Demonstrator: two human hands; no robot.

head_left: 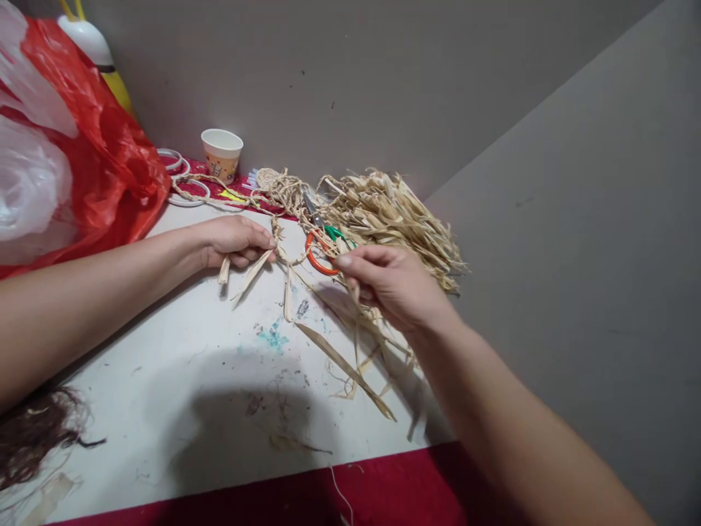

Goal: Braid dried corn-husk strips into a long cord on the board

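Note:
My left hand is closed in a pinch on a braided cord of dry, pale plant strips that look like husk. Loose strip ends stick out below its fingers. To the right, my right hand also pinches the strips at its thumb and forefinger, and some hang down beneath it. Scissors with orange and green handles lie just behind its fingertips, blades pointing away. A coil of finished braid sits behind the scissors, beside a large bundle of dry strips.
A paper cup, white rings and a red plastic bag stand at the back left. Loose strips are scattered over the stained white table. Grey walls close off the back and right. Dark fibres lie at lower left.

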